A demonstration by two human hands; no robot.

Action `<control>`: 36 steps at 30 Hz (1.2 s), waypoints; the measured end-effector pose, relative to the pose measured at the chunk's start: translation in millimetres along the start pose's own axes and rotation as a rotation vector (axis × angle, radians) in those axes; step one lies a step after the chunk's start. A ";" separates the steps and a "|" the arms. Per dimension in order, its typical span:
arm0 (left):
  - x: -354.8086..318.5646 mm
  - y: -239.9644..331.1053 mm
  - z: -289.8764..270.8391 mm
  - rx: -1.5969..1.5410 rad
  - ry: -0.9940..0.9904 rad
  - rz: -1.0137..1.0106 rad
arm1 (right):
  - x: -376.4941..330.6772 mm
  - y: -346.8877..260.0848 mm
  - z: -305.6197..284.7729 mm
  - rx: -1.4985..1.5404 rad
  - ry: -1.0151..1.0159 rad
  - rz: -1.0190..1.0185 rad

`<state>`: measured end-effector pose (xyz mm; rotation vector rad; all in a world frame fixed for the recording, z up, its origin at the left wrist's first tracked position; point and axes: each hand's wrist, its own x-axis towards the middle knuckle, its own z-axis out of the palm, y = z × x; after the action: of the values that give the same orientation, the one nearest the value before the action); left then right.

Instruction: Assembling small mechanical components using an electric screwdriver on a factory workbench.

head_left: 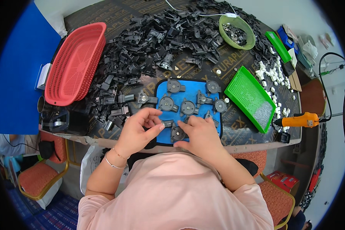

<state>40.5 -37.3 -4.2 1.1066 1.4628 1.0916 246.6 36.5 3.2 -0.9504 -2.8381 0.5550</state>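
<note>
My left hand (pixel 138 129) is closed in a pinch at the left edge of the blue mat (pixel 161 138). Between its fingertips shows a small silver piece (pixel 163 124), too small to name. Over the mat's lower right lies my right hand (pixel 200 134), thumb and forefinger apart on either side of a black plastic part with a round disc (pixel 177 133). Several similar parts sit on the mat, among them a disc part (pixel 166 103) and another disc part (pixel 188 107). One more part (pixel 210 116) is partly hidden by my right fingers.
A large heap of black plastic parts (pixel 157 38) covers the table's far side. Around the mat are a red basket (pixel 74 65), a green tray (pixel 249 97), white pieces (pixel 274 73), a green bowl of metal bits (pixel 251 32), an orange electric screwdriver (pixel 301 120) and a tape dispenser (pixel 65 122).
</note>
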 end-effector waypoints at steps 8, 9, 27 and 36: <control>3.3 0.9 11.4 0.423 -0.008 0.276 | -105.9 113.2 -54.6 -0.226 1.377 0.318; 5.2 3.3 15.2 0.468 -0.027 0.266 | -120.0 132.6 -67.5 -0.216 1.538 0.415; 47.4 8.7 68.1 0.906 -0.134 0.399 | -106.1 190.8 -111.6 0.981 1.404 0.121; 47.4 12.5 72.1 0.932 -0.155 0.363 | -45.6 176.4 -87.5 1.039 1.329 0.064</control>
<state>107.3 18.5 -9.8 2.1132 1.7183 0.4905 400.3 166.7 20.3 -0.7036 -1.1004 0.8118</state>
